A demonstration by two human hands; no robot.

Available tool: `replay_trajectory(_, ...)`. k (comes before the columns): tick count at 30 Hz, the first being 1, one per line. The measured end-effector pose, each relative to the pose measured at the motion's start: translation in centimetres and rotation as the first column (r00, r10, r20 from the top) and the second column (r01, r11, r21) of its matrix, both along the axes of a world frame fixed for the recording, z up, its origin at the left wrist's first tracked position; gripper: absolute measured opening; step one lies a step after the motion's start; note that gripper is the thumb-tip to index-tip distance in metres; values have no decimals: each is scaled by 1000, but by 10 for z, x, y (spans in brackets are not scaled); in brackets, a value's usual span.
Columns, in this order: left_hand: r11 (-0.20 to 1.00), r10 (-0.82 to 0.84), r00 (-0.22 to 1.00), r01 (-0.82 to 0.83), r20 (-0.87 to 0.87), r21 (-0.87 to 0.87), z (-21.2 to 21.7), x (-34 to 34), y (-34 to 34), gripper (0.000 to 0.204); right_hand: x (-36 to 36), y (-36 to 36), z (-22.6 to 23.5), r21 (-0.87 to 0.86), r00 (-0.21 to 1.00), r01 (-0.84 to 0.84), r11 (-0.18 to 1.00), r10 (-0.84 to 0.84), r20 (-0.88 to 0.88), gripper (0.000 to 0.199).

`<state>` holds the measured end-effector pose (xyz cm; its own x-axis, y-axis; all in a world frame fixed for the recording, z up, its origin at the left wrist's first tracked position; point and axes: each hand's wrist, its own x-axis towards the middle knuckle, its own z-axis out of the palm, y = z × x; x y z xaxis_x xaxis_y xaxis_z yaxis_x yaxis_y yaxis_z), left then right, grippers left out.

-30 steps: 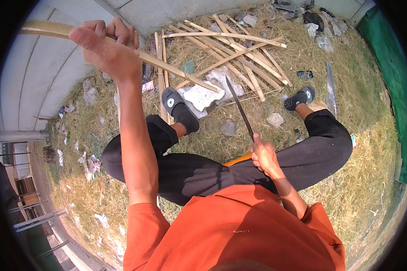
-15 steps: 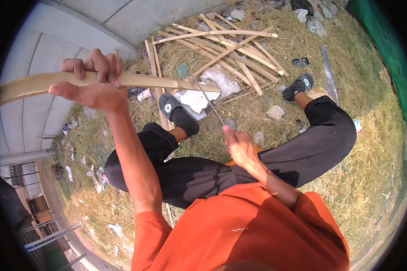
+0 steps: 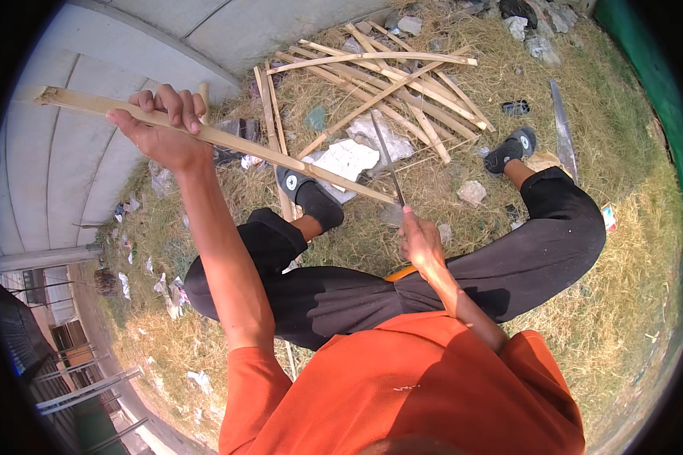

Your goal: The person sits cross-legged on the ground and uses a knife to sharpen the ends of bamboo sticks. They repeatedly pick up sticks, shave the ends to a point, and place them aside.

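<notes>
Dry grass [image 3: 622,303] beside grey wall [image 3: 61,174]; wood strip [image 3: 281,158] slants above it.
Left hand [image 3: 167,129] curled round strip, right hand [image 3: 422,241] closed on knife [image 3: 385,148]; best keep strip steady, blade clear of left hand.

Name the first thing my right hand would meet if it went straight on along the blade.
Probably the lower end of the wooden strip held in the left hand: it appears just ahead of the right hand, by the blade, though depth is unclear.
</notes>
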<state>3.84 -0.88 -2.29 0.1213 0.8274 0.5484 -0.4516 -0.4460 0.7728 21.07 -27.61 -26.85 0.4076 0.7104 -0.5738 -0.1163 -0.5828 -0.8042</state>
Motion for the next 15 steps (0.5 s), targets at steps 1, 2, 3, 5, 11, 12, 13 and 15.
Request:
replay_trajectory(1,1000,20,999,-19,25,-15,-1,-3,7,55,3,-1,5,69,996,50,996,-45,-71,58)
replay_trajectory(2,999,40,998,-38,50,-37,-3,-4,13,53,4,-6,11,128,986,103,986,-85,-143,55)
replay_trajectory(3,992,84,995,-78,52,-96,-1,-4,19,51,7,-8,17,183,969,160,970,-119,-217,51)
replay_trajectory(5,960,169,985,-156,39,-230,-2,-1,29,48,19,-11,29,192,960,176,965,-125,-252,51)
replay_trajectory(11,894,150,988,-128,18,-429,-44,-3,81,37,44,-17,60,226,934,276,934,-205,-293,49)
replay_trajectory(12,881,132,991,-110,15,-460,-54,-5,93,35,47,-18,62,226,932,288,931,-219,-288,49)
replay_trajectory(13,865,120,993,-100,9,-491,-64,-11,103,33,49,-19,63,223,931,294,929,-226,-286,49)
replay_trajectory(15,836,100,995,-80,9,-543,-89,-8,114,29,53,-23,63,212,936,277,937,-212,-282,48)
